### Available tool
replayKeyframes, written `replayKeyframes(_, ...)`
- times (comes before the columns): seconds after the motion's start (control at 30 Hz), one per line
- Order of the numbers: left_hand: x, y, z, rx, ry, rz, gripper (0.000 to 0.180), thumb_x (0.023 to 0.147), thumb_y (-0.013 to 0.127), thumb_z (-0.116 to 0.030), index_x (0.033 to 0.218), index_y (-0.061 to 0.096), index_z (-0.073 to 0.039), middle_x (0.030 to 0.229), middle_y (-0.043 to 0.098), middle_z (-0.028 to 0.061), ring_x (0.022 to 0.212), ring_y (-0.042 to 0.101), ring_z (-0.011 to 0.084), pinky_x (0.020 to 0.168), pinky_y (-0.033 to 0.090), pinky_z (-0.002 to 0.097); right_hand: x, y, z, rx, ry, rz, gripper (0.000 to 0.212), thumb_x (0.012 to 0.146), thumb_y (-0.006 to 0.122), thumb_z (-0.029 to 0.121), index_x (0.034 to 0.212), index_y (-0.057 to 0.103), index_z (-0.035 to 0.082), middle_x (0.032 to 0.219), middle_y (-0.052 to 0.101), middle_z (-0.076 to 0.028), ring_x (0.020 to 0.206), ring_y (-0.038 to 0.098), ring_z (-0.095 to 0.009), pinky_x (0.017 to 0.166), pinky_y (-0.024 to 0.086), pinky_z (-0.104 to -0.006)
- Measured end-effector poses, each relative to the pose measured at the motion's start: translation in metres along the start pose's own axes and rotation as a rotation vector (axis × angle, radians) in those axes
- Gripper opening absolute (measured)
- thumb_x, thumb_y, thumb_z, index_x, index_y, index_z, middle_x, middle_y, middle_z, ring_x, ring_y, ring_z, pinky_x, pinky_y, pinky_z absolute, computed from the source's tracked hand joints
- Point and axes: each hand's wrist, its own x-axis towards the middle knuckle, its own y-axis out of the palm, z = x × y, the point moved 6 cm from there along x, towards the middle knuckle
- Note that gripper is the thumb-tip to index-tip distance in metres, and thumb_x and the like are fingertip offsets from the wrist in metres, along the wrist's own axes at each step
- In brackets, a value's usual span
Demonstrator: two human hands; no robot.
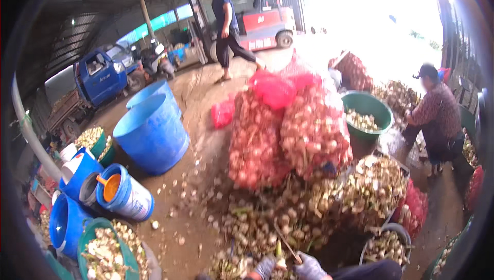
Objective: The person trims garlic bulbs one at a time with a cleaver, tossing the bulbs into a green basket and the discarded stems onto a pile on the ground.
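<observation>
At the lower edge, my gloved left hand (pixel 266 266) is closed round a garlic bulb (pixel 281 263) whose pale green stem points up. Close beside it, my gloved right hand (pixel 310 266) is closed on the end of a thin, brownish stick-like tool (pixel 286 242), slanting up and to the left. Whether that tool has a blade, I cannot tell. In front of both hands spreads a heap of loose garlic and cut stems (pixel 257 231). To the right, a grey bucket (pixel 405 232) contains more garlic pieces.
Full red mesh sacks (pixel 257 141) stand ahead, and a trimmings pile (pixel 370 185) lies to their right. Blue barrels (pixel 154 136), a blue bucket (pixel 139 203) and a green basket (pixel 85 236) line the left. One person (pixel 225 23) walks by a forklift (pixel 262 29); another person (pixel 437 110) sits at right.
</observation>
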Motion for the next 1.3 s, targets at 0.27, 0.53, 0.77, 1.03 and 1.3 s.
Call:
replayKeyframes(0.27, -0.091, -0.097, -0.062, 0.562, 0.373, -0.26, 0.042, 0.088, 0.07, -0.022, 0.125, 0.058, -0.008, 0.122, 0.063, 0.0058, 0.109, 0.058, 0.0194, 0.101, 0.043, 0.037, -0.012, 0.049, 0.026, -0.772, -0.544, 0.004, 0.02, 0.078, 0.071, 0.024, 0.092, 0.065, 0.011, 0.081, 0.067, -0.018, 0.077, 0.065, -0.039, 0.066, 0.052, -0.0465)
replayKeyframes(0.53, -0.17, -0.06, -0.119, 0.015, 0.272, -0.405, 0.03, 0.087, 0.069, -0.013, 0.113, 0.064, -0.001, 0.107, 0.069, 0.0116, 0.098, 0.065, 0.0214, 0.086, 0.051, 0.0352, -0.044, 0.056, 0.018, -0.769, -0.496, 0.102, 0.022, 0.084, 0.062, 0.028, 0.098, 0.064, 0.012, 0.082, 0.068, -0.018, 0.079, 0.066, -0.038, 0.07, 0.052, -0.0476)
replayKeyframes(0.77, -0.194, -0.042, -0.132, 0.078, 0.076, -0.357, 0.043, 0.087, 0.073, -0.021, 0.124, 0.061, -0.004, 0.111, 0.068, 0.0126, 0.1, 0.064, 0.0157, 0.088, 0.051, 0.0317, -0.014, 0.038, -0.033, -0.798, -0.281, 0.157, 0.03, 0.088, 0.057, 0.032, 0.107, 0.065, 0.01, 0.091, 0.069, -0.021, 0.088, 0.066, -0.038, 0.077, 0.052, -0.0448)
replayKeyframes(1.03, -0.196, -0.027, -0.176, 0.293, 0.151, -0.406, 0.044, 0.093, 0.064, -0.023, 0.129, 0.055, 0.002, 0.116, 0.066, 0.0151, 0.109, 0.062, 0.022, 0.095, 0.048, 0.0326, -0.007, 0.044, -0.017, 0.085, -0.273, 0.223, 0.051, 0.087, 0.068, 0.051, 0.094, 0.062, 0.001, 0.077, 0.061, -0.003, 0.071, 0.051, -0.013, 0.066, 0.045, -0.0313)
replayKeyframes(1.3, -0.182, -0.036, -0.175, -0.225, 0.239, -0.763, 0.028, 0.101, 0.051, -0.019, 0.122, 0.057, -0.001, 0.095, 0.068, 0.0065, 0.082, 0.062, 0.0126, 0.077, 0.052, 0.0258, -0.018, 0.038, 0.013, 0.368, -0.088, 0.26, 0.034, 0.091, 0.067, 0.04, 0.088, 0.065, 0.006, 0.064, 0.056, 0.001, 0.05, 0.046, -0.009, 0.047, 0.039, -0.0281)
